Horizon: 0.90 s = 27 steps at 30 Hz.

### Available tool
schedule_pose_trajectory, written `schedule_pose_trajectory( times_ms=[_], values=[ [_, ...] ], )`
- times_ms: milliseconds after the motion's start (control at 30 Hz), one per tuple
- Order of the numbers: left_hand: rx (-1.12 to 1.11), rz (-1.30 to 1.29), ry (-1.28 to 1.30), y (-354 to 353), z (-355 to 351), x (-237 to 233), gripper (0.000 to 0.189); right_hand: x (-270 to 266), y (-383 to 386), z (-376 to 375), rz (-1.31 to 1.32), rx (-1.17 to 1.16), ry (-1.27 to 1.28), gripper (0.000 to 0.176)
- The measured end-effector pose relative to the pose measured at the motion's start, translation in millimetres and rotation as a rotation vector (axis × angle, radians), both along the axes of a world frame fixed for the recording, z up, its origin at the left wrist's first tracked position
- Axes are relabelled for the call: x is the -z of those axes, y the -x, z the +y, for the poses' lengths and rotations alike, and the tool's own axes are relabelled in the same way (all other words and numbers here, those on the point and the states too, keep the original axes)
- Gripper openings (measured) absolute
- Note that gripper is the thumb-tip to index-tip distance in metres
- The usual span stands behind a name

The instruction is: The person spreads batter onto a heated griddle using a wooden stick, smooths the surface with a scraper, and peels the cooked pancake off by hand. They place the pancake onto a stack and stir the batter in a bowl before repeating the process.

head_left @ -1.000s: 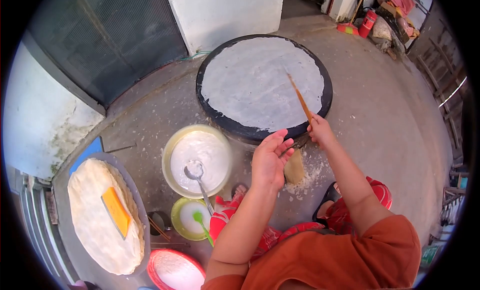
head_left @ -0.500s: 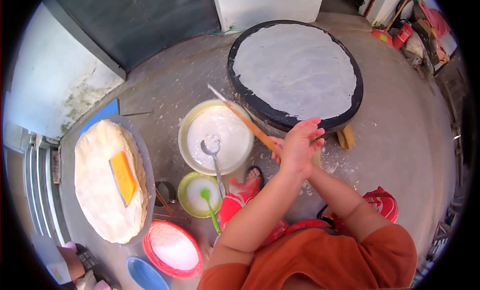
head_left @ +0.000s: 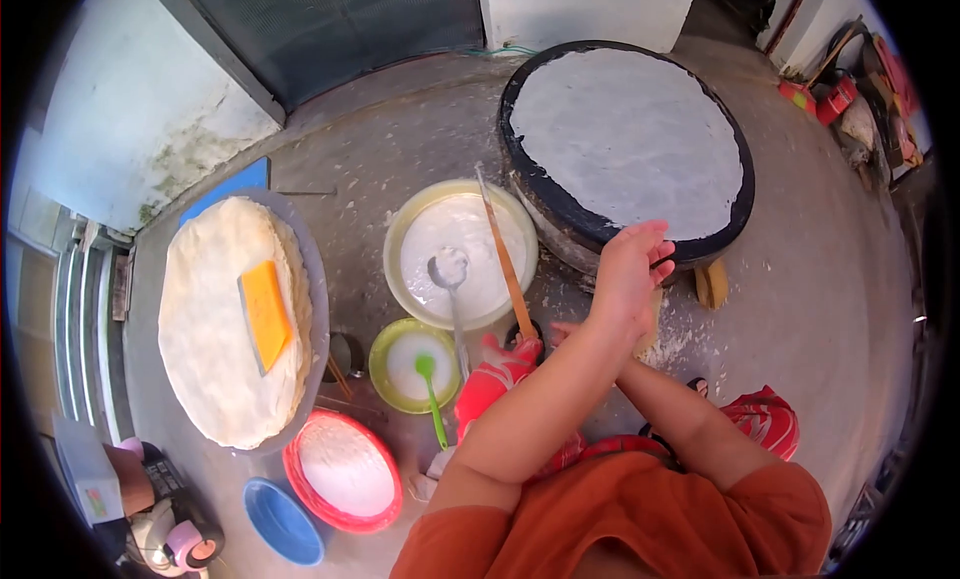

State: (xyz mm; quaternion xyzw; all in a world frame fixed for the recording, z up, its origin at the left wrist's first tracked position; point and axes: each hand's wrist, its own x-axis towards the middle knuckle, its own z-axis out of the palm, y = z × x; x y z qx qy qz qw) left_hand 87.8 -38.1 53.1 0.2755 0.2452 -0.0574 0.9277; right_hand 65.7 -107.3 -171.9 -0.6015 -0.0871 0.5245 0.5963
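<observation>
My left hand [head_left: 630, 271] is open, fingers spread, at the near rim of the round black griddle [head_left: 548, 201], which carries a thin white layer of batter [head_left: 630, 129]. My right hand [head_left: 560, 331] reaches under my left forearm and grips a thin wooden stick [head_left: 503, 254]. The stick slants up and left across the rim of the big bowl of white batter [head_left: 480, 269], where a metal ladle [head_left: 450, 279] rests. Only a few right-hand fingers show.
A stack of flat pancakes [head_left: 210, 339] with an orange scraper [head_left: 266, 314] lies on a tray at left. Nearby sit a green bowl with a green spoon [head_left: 425, 371], a red bowl of flour [head_left: 342, 471] and a blue bowl [head_left: 280, 521]. Another person's hand [head_left: 128, 476] shows bottom left.
The stick has swung from over the griddle to over the batter bowl. My right hand has crossed under my left arm, and my view has turned leftward.
</observation>
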Motion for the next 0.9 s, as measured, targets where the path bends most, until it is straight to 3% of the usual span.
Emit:
schedule_pose_trajectory(
  times_ms=[100,167,233,267,300,367,400,433,500,533,567,600,667,733,900],
  values=[
    [-0.08,-0.039,-0.028,4.2,16.9,-10.6,0.023,-49.9,21.8,-19.5,-0.654,-0.211,-0.001,0.038],
    [-0.267,-0.15,-0.099,13.4,38.8,-21.7,0.024,114.7,30.6,-73.4,-0.677,-0.406,0.294,0.04],
    [-0.437,-0.276,-0.033,29.9,73.4,-31.3,0.027,26.6,41.0,-81.8,-0.36,-0.362,0.491,0.038],
    [-0.516,-0.373,-0.076,40.5,92.9,-35.7,0.027,26.0,43.7,-91.6,-0.315,-0.36,0.494,0.038],
    [-0.599,-0.466,-0.183,50.7,115.7,-32.9,0.029,27.2,42.9,-104.3,-0.274,-0.351,0.499,0.038],
    [-0.929,-0.261,-0.581,72.3,150.8,-21.3,0.034,16.0,47.5,-116.8,-0.236,-0.286,0.507,0.038],
    [-0.991,-0.124,-0.848,83.0,177.0,2.5,0.04,12.5,47.2,-122.9,-0.203,-0.206,0.523,0.037],
    [-0.972,0.02,-1.11,98.5,195.9,16.2,0.038,12.4,47.3,-129.2,-0.179,-0.173,0.523,0.038],
    [-0.811,0.486,-2.069,134.4,262.2,67.3,0.044,15.3,49.2,-138.0,-0.148,-0.141,0.534,0.038],
    [-0.671,0.789,-2.308,152.9,283.2,81.2,0.05,17.1,49.9,-144.8,-0.107,-0.124,0.552,0.038],
    [-0.594,1.153,-2.328,164.8,298.8,96.7,0.057,17.3,50.8,-148.6,-0.107,-0.078,0.552,0.038],
    [-0.531,1.358,-2.509,182.6,323.1,120.9,0.06,16.7,51.8,-148.6,-0.111,-0.104,0.55,0.038],
    [-0.281,1.544,-2.304,207.5,337.4,118.2,0.066,18.3,55.1,-148.1,-0.109,-0.086,0.546,0.038],
    [-0.097,1.496,-1.945,214.6,323.8,85.5,0.067,20.2,57.7,-142.8,-0.182,-0.117,0.543,0.036],
    [0.038,1.374,-2.055,225.0,326.3,73.7,0.064,23.2,62.8,-132.8,-0.298,-0.114,0.523,0.036]
  ],
)
